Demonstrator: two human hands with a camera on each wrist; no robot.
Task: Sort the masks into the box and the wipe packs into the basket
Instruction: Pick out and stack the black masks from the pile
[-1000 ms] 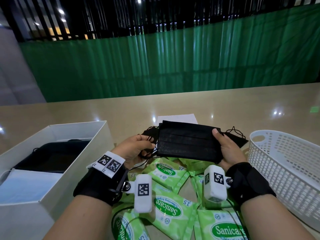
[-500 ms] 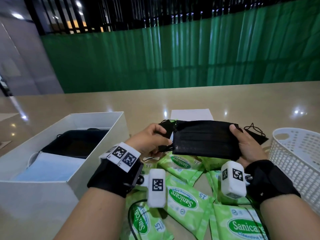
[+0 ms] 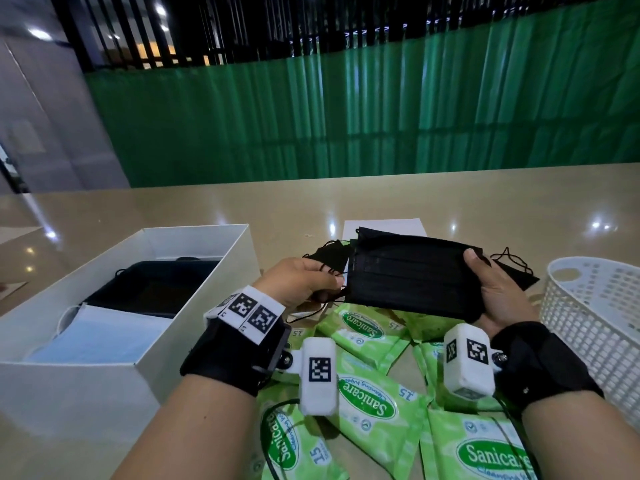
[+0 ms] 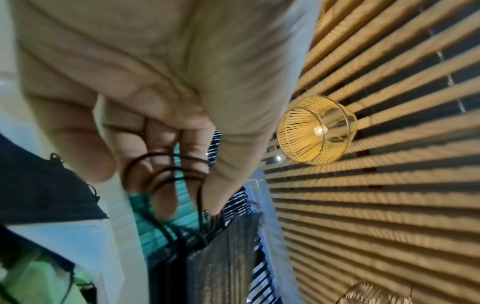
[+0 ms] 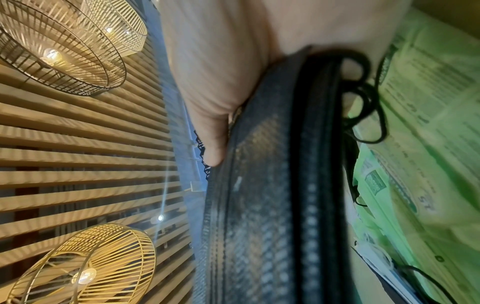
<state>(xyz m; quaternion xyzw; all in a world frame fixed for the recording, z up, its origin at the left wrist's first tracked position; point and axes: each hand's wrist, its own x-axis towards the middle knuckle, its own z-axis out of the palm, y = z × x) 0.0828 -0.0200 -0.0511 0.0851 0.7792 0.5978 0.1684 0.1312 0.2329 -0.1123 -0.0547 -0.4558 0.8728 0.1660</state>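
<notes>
- step in hand: mask sorting. black masks [image 3: 412, 275], seemingly several stacked, are held flat in the air above the green wipe packs [image 3: 367, 393], between box and basket.
- left hand [image 3: 298, 284]: fingers curled, pinching the ear loops [image 4: 166, 170] at the stack's left edge.
- right hand [image 3: 498, 299]: thumb on top of the right edge, remaining fingers hidden beneath; it grips the stack.
- white box [image 3: 194, 244], to the left, already holds black masks and one pale blue mask [image 3: 100, 336].
- white basket [image 3: 595, 306], to the right, shows no packs in the part visible.
- judgement: the next move calls for carrying the stack leftward over the box rim and laying it flat, loops tucked in so they do not snag. another black mask [image 3: 519, 275] lies on the table behind the right hand, not yet sorted.
- surface: glossy beige table [image 3: 346, 206] with lamp reflections; a white sheet [image 3: 381, 225] lies behind the stack.
- room: green curtain [image 3: 381, 116] under dark vertical bars; slatted ceiling with woven lamps [image 4: 315, 130].
</notes>
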